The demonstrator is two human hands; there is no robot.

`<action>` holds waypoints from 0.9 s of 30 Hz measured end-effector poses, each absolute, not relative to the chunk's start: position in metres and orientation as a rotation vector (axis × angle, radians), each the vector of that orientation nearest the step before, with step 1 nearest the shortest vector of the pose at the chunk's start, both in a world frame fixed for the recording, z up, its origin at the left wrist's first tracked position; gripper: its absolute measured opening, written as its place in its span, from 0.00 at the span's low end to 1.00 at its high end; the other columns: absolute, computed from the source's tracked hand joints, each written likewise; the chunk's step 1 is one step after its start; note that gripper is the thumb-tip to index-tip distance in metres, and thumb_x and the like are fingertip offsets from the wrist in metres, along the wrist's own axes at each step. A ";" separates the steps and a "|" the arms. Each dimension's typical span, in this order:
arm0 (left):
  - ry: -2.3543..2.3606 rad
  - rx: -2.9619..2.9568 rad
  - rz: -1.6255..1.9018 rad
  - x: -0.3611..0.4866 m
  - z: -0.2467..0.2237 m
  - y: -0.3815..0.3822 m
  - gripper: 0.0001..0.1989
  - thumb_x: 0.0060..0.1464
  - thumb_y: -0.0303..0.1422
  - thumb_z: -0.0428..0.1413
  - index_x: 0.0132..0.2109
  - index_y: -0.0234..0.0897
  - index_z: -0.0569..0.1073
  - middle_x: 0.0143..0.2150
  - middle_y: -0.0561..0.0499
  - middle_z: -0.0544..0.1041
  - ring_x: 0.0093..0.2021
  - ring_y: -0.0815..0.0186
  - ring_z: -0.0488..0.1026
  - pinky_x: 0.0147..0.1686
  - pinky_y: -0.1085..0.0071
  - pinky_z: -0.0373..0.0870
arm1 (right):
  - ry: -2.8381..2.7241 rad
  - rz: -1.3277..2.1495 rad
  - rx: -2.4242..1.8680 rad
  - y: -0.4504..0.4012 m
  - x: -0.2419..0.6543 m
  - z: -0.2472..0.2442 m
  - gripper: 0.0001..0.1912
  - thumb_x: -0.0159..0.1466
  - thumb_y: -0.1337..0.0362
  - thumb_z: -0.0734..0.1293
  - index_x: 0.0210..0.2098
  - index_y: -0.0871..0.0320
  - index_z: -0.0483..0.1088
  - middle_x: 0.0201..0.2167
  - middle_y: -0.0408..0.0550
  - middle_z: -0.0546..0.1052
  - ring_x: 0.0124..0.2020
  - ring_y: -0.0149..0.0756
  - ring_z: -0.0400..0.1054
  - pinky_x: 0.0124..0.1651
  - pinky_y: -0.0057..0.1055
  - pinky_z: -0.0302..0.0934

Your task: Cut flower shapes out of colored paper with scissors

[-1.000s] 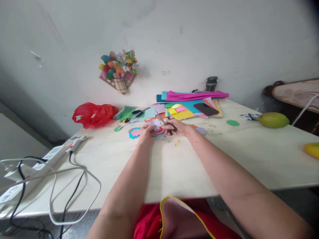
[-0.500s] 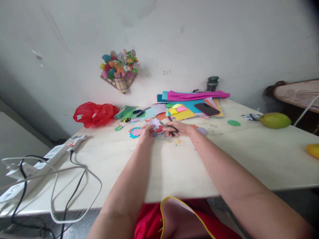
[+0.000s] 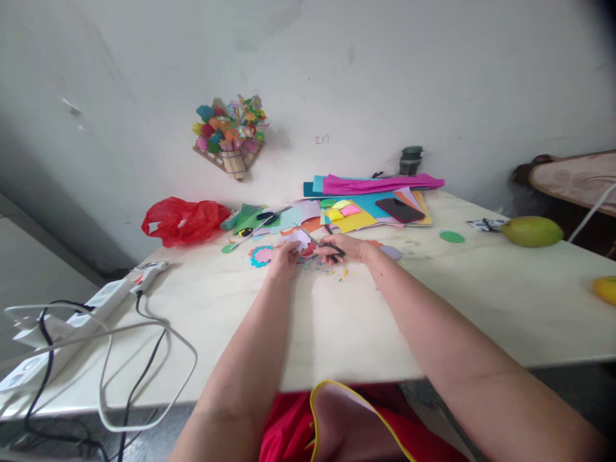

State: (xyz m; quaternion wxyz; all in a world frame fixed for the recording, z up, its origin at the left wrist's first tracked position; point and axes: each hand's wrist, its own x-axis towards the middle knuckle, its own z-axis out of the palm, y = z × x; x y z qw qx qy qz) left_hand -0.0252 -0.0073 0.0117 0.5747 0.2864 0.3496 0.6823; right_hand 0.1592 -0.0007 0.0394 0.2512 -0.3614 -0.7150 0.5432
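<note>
seemingly a home craft corner: coloured paper (image 3: 359, 222), scissors (image 3: 339, 249), flower wall ornament (image 3: 231, 132), green mango (image 3: 532, 231)

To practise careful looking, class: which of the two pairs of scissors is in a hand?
The scissors held in the right hand, blades near the lilac paper; the other pair lies among coloured sheets farther back.

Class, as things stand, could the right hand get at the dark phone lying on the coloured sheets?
Probably yes: the phone lies uncovered on the coloured sheets, with nothing tall between it and the right hand. But that hand holds scissors, so those would likely go down first.
</note>
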 end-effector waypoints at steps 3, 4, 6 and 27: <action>0.823 0.657 1.594 -0.025 0.012 -0.007 0.10 0.35 0.20 0.61 0.23 0.36 0.67 0.20 0.57 0.72 0.23 0.69 0.74 0.30 0.72 0.76 | -1.943 1.482 -0.976 0.000 0.159 0.038 0.16 0.57 0.56 0.74 0.27 0.62 0.69 0.21 0.46 0.76 0.19 0.25 0.67 0.14 0.20 0.48; 0.824 0.655 1.593 -0.025 0.012 -0.007 0.10 0.36 0.20 0.60 0.23 0.36 0.67 0.20 0.56 0.72 0.23 0.69 0.74 0.30 0.72 0.76 | -1.940 1.486 -0.972 0.000 0.159 0.038 0.16 0.57 0.56 0.74 0.27 0.62 0.69 0.21 0.46 0.76 0.18 0.26 0.67 0.14 0.20 0.47; 0.827 0.652 1.588 -0.025 0.013 -0.007 0.10 0.36 0.20 0.60 0.23 0.36 0.67 0.20 0.56 0.73 0.23 0.69 0.74 0.30 0.72 0.75 | -1.934 1.490 -0.965 0.001 0.159 0.037 0.16 0.57 0.56 0.74 0.27 0.62 0.69 0.21 0.46 0.76 0.18 0.26 0.67 0.14 0.20 0.47; 0.810 0.656 1.571 -0.028 0.009 -0.003 0.10 0.36 0.20 0.60 0.24 0.36 0.68 0.22 0.54 0.75 0.24 0.68 0.75 0.28 0.74 0.75 | -1.937 1.455 -0.994 0.000 0.158 0.036 0.13 0.58 0.60 0.72 0.25 0.62 0.69 0.19 0.43 0.73 0.17 0.23 0.63 0.16 0.21 0.45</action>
